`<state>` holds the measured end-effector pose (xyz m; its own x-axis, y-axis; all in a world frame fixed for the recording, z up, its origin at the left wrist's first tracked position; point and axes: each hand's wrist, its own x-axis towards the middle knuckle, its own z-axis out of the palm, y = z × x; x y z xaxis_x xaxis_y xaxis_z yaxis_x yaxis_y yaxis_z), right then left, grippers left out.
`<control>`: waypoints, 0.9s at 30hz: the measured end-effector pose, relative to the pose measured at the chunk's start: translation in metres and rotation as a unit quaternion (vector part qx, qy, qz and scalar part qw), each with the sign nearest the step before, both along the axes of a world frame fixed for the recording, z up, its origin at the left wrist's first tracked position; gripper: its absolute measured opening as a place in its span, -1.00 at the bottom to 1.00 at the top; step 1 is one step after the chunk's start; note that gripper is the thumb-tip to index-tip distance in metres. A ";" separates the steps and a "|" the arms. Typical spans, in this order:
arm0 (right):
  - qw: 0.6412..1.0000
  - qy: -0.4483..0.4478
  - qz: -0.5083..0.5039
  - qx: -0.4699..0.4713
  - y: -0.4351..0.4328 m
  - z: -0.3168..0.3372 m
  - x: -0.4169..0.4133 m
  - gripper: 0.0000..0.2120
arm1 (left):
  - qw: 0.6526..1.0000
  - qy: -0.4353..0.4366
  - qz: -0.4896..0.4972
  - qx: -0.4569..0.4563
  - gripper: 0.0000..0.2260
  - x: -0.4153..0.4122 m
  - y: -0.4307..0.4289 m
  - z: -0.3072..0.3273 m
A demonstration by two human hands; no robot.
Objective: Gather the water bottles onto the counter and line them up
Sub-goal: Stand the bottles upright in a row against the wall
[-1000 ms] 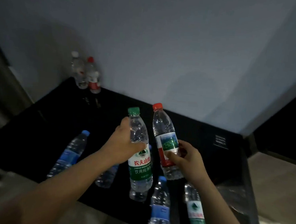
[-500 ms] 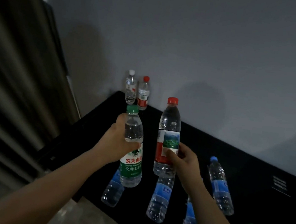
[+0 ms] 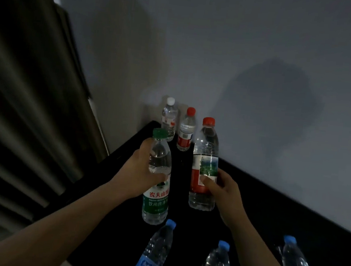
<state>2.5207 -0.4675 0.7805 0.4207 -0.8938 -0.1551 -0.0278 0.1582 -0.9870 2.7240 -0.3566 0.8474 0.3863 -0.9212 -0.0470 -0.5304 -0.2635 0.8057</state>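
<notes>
My left hand (image 3: 142,168) grips a green-capped bottle (image 3: 155,204) by its upper body, upright over the black counter (image 3: 290,227). My right hand (image 3: 222,192) holds a red-capped bottle (image 3: 206,149) with a red and green label, also upright. Just beyond them, in the counter's far corner by the wall, stand a white-capped bottle (image 3: 169,117) and a second red-capped bottle (image 3: 186,129), side by side. Three blue-capped bottles (image 3: 157,254) (image 3: 217,265) (image 3: 296,264) lie on the counter near me.
A grey wall (image 3: 243,53) rises behind the counter. A dark ribbed curtain or panel (image 3: 21,105) fills the left side, close to the counter's left edge.
Both hands have carried their bottles farther toward the two bottles in the corner. The view has swung left, so the lying bottles now sit lower and the fallen green-capped one is out of view.
</notes>
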 end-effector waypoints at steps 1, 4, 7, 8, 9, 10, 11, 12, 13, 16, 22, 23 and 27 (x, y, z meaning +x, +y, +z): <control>1.000 -0.005 -0.005 0.014 -0.007 -0.005 0.004 -0.77 | 1.000 0.004 -0.001 0.011 -0.22 0.004 -0.007 -0.004; 0.998 -0.009 -0.027 0.059 -0.029 -0.019 0.018 -0.71 | 0.999 0.015 0.000 0.036 -0.20 0.016 -0.028 -0.018; 0.998 0.027 -0.031 0.039 -0.050 -0.031 0.033 -0.61 | 0.998 0.044 -0.015 0.047 -0.24 0.028 -0.045 -0.031; 0.998 0.045 -0.037 0.026 -0.057 -0.033 0.037 -0.61 | 0.997 0.051 -0.022 0.054 -0.25 0.032 -0.051 -0.035; 0.997 0.062 -0.048 0.013 -0.064 -0.036 0.042 -0.62 | 0.996 0.055 -0.030 0.062 -0.25 0.037 -0.057 -0.040; 0.995 0.079 -0.058 -0.004 -0.070 -0.039 0.046 -0.64 | 0.995 0.059 -0.035 0.067 -0.25 0.041 -0.060 -0.042; 0.993 0.094 -0.068 -0.023 -0.076 -0.042 0.050 -0.65 | 0.995 0.064 -0.040 0.069 -0.25 0.044 -0.065 -0.045; 0.990 0.108 -0.077 -0.040 -0.084 -0.045 0.055 -0.64 | 0.994 0.073 -0.044 0.070 -0.24 0.048 -0.070 -0.049; 0.988 0.116 -0.084 -0.051 -0.091 -0.049 0.060 -0.63 | 0.993 0.085 -0.048 0.073 -0.25 0.052 -0.074 -0.053; 0.983 0.124 -0.116 -0.068 -0.113 -0.066 0.073 -0.62 | 0.989 0.114 -0.063 0.075 -0.30 0.063 -0.087 -0.064; 0.973 0.130 -0.164 -0.095 -0.152 -0.094 0.100 -0.56 | 0.981 0.159 -0.085 0.067 -0.34 0.080 -0.110 -0.093; 0.971 0.130 -0.170 -0.106 -0.156 -0.097 0.105 -0.55 | 0.980 0.164 -0.086 0.069 -0.32 0.082 -0.113 -0.096; 0.969 0.116 -0.174 -0.135 -0.168 -0.107 0.122 -0.43 | 0.979 0.174 -0.090 0.061 -0.23 0.087 -0.123 -0.109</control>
<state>2.6431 -0.6357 0.6731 0.0688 -0.9964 0.0493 -0.2444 -0.0647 -0.9675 2.8113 -0.4799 0.7387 0.1600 -0.9520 -0.2611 -0.2764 -0.2971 0.9140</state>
